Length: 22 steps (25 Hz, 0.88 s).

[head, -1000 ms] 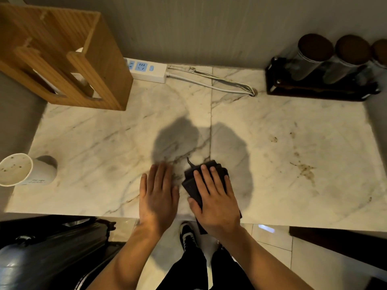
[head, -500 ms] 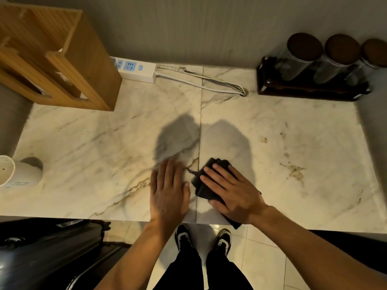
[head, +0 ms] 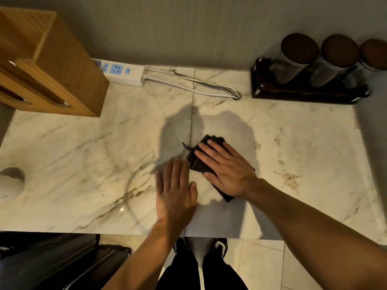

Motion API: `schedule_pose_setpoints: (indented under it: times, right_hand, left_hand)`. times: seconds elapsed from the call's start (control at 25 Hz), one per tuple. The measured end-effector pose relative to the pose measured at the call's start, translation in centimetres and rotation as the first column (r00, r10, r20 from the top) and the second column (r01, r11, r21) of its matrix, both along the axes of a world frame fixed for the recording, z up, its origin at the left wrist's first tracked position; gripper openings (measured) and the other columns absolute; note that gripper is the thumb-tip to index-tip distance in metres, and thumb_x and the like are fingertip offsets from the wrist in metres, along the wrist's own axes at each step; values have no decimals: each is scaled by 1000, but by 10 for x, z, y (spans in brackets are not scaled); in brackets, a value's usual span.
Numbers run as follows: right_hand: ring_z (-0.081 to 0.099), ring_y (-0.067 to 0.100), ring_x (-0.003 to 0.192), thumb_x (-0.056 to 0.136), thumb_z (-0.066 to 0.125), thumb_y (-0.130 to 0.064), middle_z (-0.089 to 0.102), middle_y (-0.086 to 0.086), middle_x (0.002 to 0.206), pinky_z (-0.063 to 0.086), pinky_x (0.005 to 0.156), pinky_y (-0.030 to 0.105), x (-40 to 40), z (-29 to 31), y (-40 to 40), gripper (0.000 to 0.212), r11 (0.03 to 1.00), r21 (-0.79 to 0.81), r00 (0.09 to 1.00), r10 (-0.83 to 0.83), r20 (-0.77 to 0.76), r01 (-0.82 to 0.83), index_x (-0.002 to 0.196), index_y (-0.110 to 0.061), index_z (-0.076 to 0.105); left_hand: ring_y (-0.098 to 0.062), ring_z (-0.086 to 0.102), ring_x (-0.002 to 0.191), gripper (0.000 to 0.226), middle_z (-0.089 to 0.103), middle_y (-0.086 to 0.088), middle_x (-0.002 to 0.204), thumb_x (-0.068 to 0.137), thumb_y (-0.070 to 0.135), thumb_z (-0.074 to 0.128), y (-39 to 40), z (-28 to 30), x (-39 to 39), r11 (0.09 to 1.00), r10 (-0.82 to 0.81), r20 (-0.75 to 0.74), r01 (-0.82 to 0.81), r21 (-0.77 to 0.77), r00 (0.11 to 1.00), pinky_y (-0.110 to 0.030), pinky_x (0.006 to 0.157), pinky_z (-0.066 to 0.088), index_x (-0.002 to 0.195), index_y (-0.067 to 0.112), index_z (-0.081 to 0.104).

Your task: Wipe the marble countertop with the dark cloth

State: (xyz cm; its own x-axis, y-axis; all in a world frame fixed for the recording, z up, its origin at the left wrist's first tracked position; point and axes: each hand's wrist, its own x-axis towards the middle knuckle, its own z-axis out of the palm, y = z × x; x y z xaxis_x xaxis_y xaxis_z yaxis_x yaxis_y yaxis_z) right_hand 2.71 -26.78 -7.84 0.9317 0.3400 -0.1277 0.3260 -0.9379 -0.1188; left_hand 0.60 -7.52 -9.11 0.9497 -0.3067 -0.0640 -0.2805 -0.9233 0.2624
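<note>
A folded dark cloth lies on the white veined marble countertop, just right of the centre seam. My right hand presses flat on top of the cloth, fingers spread and pointing up-left, covering most of it. My left hand rests flat on the bare marble right beside the cloth, fingers together, holding nothing. Brown stains mark the marble to the right of the cloth.
A wooden rack stands at the back left, with a white power strip and its cable along the wall. A dark tray with three lidded jars sits back right. A white paper cup is at the left edge. A dark suitcase stands below the counter.
My right hand has slid the cloth away from the front edge and to the right, turning its fingers leftward. My left hand stays flat beside it. The view has shifted right.
</note>
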Motion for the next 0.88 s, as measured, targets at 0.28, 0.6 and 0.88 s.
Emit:
schedule_pose_setpoints:
  times: [0.28, 0.6, 0.88]
  right_hand:
    - [13, 20, 147, 96, 30, -48, 20, 0, 159, 19, 117, 44, 35, 0, -4, 61, 1000, 6, 1000, -31, 3, 31, 150, -23, 21]
    - [4, 19, 148, 97, 23, -46, 14, 0, 161, 9, 119, 45, 77, -2, -2, 60, 963, 22, 963, -270, -2, 270, 151, -23, 14]
    - [-5, 20, 147, 97, 15, -46, 1, 0, 162, 1, 119, 45, 95, -5, 4, 60, 830, 69, 833, -553, -27, 554, 152, -25, 3]
  left_hand:
    - [-25, 19, 144, 60, 34, -10, 153, 94, 40, 35, -3, 2, 2, 998, -4, -9, 5, 68, 1000, -51, 115, 14, 147, 12, 33]
    - [-24, 21, 144, 63, 39, -9, 151, 88, 38, 47, -2, 4, 4, 1000, 5, 6, -5, 18, 1000, -51, 115, 15, 145, 13, 38]
    - [-27, 26, 142, 63, 42, -9, 149, 85, 40, 45, -4, 5, 4, 1000, 20, 2, -20, 24, 1000, -52, 113, 21, 142, 14, 43]
